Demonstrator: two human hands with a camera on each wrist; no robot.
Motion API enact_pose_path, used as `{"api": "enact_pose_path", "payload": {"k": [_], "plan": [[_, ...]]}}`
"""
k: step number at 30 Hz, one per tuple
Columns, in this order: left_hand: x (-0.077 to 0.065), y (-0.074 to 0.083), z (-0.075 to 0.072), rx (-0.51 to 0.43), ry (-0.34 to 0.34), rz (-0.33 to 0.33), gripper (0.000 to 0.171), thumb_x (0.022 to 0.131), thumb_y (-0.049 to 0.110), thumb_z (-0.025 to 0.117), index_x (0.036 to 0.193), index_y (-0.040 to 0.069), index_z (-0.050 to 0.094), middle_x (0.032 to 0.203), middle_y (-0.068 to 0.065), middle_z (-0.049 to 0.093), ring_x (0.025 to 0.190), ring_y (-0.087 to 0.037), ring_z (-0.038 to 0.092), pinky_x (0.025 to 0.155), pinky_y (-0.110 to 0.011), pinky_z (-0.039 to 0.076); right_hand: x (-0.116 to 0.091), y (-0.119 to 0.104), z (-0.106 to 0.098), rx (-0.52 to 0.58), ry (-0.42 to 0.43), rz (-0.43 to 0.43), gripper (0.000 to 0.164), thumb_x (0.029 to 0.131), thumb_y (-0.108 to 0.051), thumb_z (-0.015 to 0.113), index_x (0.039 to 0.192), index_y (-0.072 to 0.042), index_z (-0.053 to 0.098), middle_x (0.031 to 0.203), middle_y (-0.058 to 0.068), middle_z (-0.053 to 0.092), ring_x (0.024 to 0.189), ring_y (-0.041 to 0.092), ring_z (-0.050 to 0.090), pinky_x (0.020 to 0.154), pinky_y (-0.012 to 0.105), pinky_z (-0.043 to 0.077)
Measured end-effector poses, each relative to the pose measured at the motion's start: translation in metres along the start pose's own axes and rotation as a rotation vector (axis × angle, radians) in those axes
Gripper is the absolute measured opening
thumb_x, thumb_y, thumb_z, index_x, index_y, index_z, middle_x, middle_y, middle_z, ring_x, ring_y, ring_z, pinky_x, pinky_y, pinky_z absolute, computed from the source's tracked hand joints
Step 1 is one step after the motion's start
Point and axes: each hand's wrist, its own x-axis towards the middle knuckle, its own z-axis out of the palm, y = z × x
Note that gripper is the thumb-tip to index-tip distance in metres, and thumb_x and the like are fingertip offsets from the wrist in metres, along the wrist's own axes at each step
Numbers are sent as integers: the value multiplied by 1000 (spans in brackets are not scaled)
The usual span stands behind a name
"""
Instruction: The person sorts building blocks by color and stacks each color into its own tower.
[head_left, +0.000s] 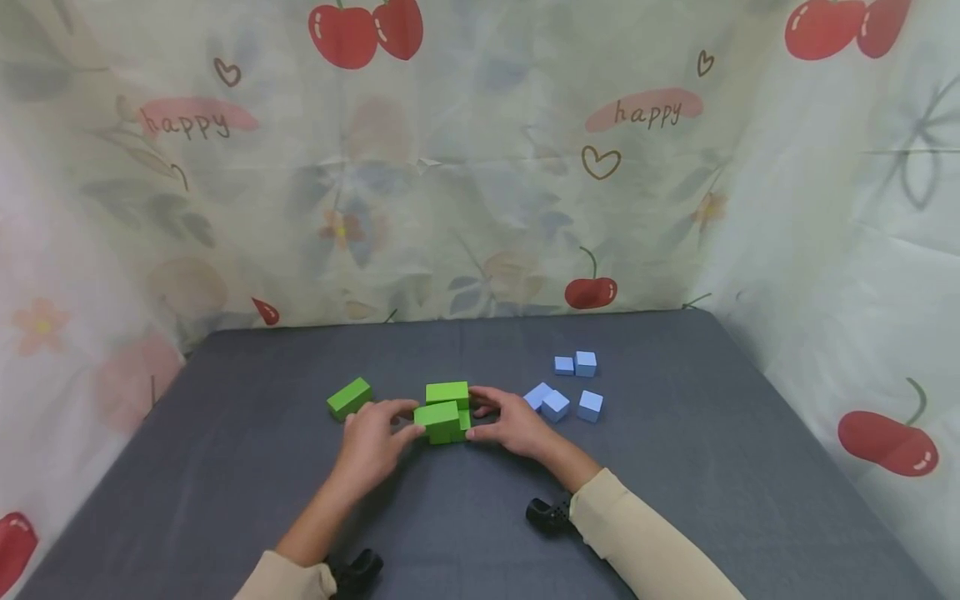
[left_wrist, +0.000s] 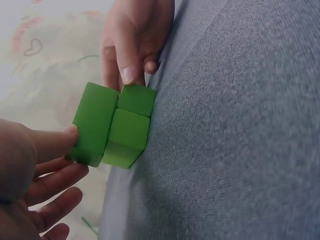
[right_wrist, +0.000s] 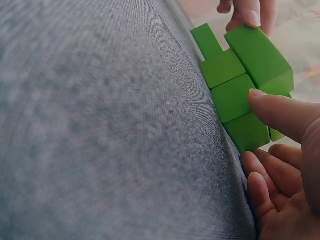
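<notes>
Several green blocks stand together in a small stack at the middle of the dark table. My left hand point(head_left: 375, 442) is at the stack's left side, pinching the end of an upper green oblong block point(left_wrist: 95, 120) between thumb and fingers. That block lies on top of lower green cubes point(right_wrist: 222, 70), one end jutting out leftward. From the right, my right hand point(head_left: 513, 422) holds the stack, its thumb point(right_wrist: 280, 110) on a lower green block point(right_wrist: 232, 98) and its fingers curled at the far side. Behind the front upper block sits another raised green block point(head_left: 447, 394).
A loose green oblong block point(head_left: 349, 399) lies just beyond the left hand. To the right of the right hand are several light blue blocks point(head_left: 590, 406), two of them farther back. Patterned cloth point(head_left: 480, 167) hangs behind and beside the grey table cover point(head_left: 675, 450).
</notes>
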Motion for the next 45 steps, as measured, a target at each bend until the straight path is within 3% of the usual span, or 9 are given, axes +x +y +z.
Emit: {"api": "enact_pose_path", "payload": {"k": [14, 32, 39, 45], "plan": [[-1, 8, 12, -3, 64, -42, 41, 83, 26, 78, 118, 6, 70, 98, -3, 73, 87, -24, 58, 76, -44, 36, -1, -1, 0, 6, 0, -11, 69, 84, -19, 78, 143, -4, 46, 132, 10, 58, 111, 24, 60, 93, 44, 46], [2, 19, 23, 60, 60, -145, 52, 82, 39, 78, 122, 7, 68, 96, -2, 73, 92, -27, 60, 84, -47, 37, -1, -1, 0, -10, -6, -16, 69, 85, -20, 78, 144, -4, 45, 132, 10, 58, 110, 23, 59, 92, 42, 47], [1, 23, 22, 80, 74, -142, 51, 81, 39, 79, 120, 7, 69, 94, -2, 73, 87, -25, 59, 77, -44, 37, 0, 0, 0, -10, -9, -2, 69, 85, -21, 77, 144, -6, 45, 133, 9, 57, 111, 21, 59, 92, 41, 47], [0, 24, 17, 95, 65, -121, 55, 79, 38, 81, 122, 7, 68, 96, -2, 72, 90, -27, 58, 79, -46, 37, 0, 0, 0, -6, -13, -13, 69, 85, -20, 78, 144, -5, 45, 134, 9, 57, 111, 22, 59, 92, 41, 47]]}}
